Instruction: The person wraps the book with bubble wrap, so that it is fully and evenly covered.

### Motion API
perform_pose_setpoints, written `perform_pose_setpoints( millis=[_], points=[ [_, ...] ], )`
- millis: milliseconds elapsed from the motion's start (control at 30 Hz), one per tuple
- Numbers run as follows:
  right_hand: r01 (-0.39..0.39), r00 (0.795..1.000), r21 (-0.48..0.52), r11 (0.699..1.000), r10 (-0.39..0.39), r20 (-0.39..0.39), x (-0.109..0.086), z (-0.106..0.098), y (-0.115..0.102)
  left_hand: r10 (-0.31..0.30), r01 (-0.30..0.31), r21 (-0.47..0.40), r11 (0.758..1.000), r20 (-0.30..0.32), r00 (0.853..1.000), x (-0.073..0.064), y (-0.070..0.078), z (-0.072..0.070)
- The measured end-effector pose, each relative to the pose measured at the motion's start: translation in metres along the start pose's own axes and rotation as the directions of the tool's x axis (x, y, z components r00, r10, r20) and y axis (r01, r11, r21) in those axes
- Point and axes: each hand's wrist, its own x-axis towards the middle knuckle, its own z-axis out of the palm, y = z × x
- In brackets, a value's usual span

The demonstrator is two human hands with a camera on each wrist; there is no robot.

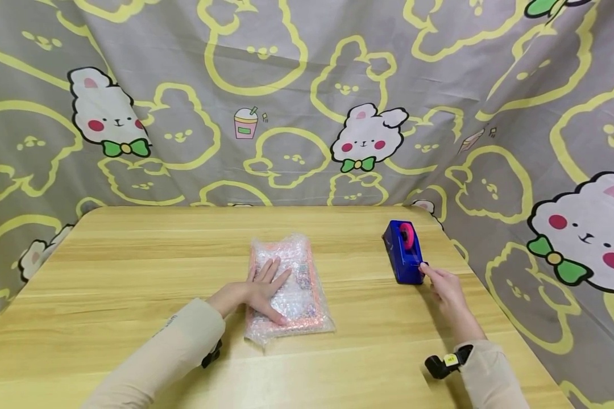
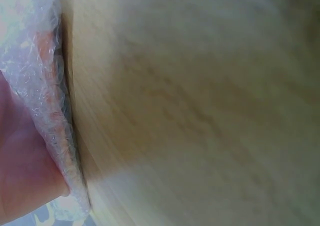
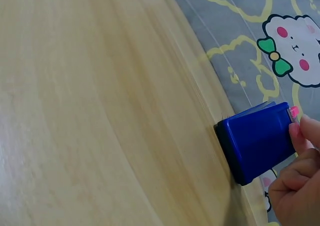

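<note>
A flat, orange-edged item in bubble wrap [image 1: 307, 287] lies on the table. My left hand [image 1: 266, 292] rests on it with the fingers spread. In the left wrist view, part of the left hand [image 2: 25, 156] presses along the edge of the bubble wrap [image 2: 37, 51]. Toward the right stands a blue tape dispenser [image 1: 403, 258] with a pink-cored roll [image 1: 406, 234]. At its front end, my right hand [image 1: 446, 288] pinches the tape end between thumb and forefinger. The right wrist view shows that hand [image 3: 300, 173] by the dispenser's [image 3: 257, 143] cutter; the tape itself is hard to see.
The wooden table [image 1: 148, 272] extends around both things. A grey curtain [image 1: 286, 153] with cartoon animals hangs along its back and sides. A black wrist camera [image 1: 442, 366] sits at the right cuff.
</note>
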Motion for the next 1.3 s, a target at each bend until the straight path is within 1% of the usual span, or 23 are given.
perform_pose_setpoints(
  millis=[67,133,300,367,467,567,667,767,900,1067,1200,1300],
  points=[
    [0.0,1.0,0.014,1.0,0.0,0.007,0.001,0.001,0.0,-0.002,0.002,-0.003,1.0,0.0,1.0,0.0,0.0,0.0],
    [-0.007,1.0,0.051,0.999,0.006,0.025,0.001,0.001,0.001,-0.003,0.003,-0.007,1.0,0.002,1.0,0.0,0.0,0.001],
    [-0.031,0.994,0.198,0.98,0.009,0.111,0.004,-0.001,0.008,0.008,-0.008,-0.007,1.0,0.009,1.0,0.0,-0.001,0.002],
    [-0.037,0.99,0.222,0.974,0.005,0.143,0.004,-0.002,0.01,0.009,-0.009,-0.005,1.0,0.012,1.0,0.001,-0.001,0.003],
    [-0.037,0.985,0.207,0.978,0.001,0.173,0.003,-0.004,0.012,0.005,-0.005,-0.005,1.0,0.017,1.0,0.001,-0.001,0.003],
    [-0.026,0.985,0.166,0.986,-0.004,0.174,0.003,-0.005,0.012,0.004,-0.004,-0.006,1.0,0.021,1.0,0.001,0.0,0.002],
    [0.005,0.992,0.091,0.996,-0.016,0.124,0.004,-0.005,0.011,0.003,-0.003,-0.006,1.0,0.019,1.0,0.0,0.0,0.001],
    [0.023,0.997,0.023,0.999,-0.024,0.077,0.005,-0.004,0.009,-0.003,0.003,0.0,1.0,0.013,1.0,0.0,-0.001,0.0],
    [0.013,0.998,-0.013,1.0,-0.013,0.056,0.006,-0.003,0.008,-0.002,0.002,-0.002,1.0,0.009,1.0,0.0,-0.001,-0.001],
    [-0.028,0.998,-0.025,0.999,0.03,0.056,0.005,-0.002,0.006,-0.001,0.001,-0.002,1.0,0.024,1.0,0.0,0.0,0.0],
    [-0.056,0.993,0.023,0.998,0.053,0.105,0.008,-0.003,0.0,0.007,-0.007,0.002,1.0,0.019,1.0,0.001,0.0,-0.002],
    [-0.087,0.986,0.068,0.994,0.076,0.15,0.009,-0.004,-0.002,0.004,-0.004,0.007,1.0,0.023,1.0,0.001,0.0,-0.001]
  ],
)
